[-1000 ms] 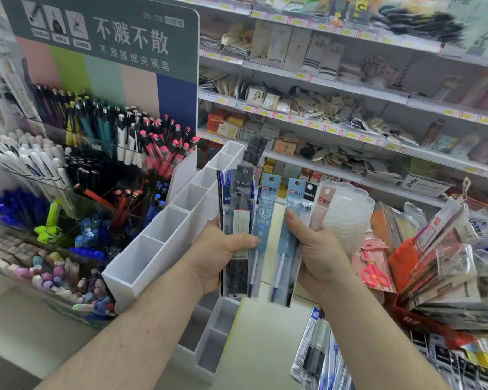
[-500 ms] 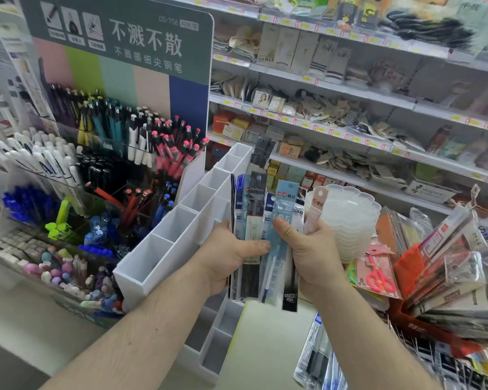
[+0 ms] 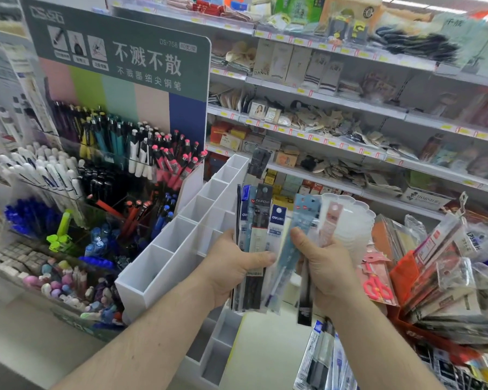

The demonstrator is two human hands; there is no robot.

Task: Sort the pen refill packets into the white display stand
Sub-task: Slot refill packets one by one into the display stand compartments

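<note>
My left hand (image 3: 234, 270) grips a fan of upright pen refill packets (image 3: 258, 237), black and blue ones. My right hand (image 3: 326, 266) holds a light blue packet (image 3: 293, 249), a pink one and a dark one, pressed against the left bunch. The white display stand (image 3: 181, 249) with several open compartments slants away just left of my left hand. One dark packet (image 3: 258, 164) stands in a far compartment. A lower tier of the stand (image 3: 217, 358) shows below my left wrist.
A pen display rack (image 3: 119, 164) full of pens stands to the left under a green sign. Stocked shop shelves (image 3: 350, 130) run behind. A stack of clear plastic trays (image 3: 350, 220) and bagged goods (image 3: 448, 277) crowd the right. More refill packets (image 3: 324, 361) lie below.
My two hands have come together, so the right hand's packets now overlap the left bunch. The camera has drifted a little left and down.
</note>
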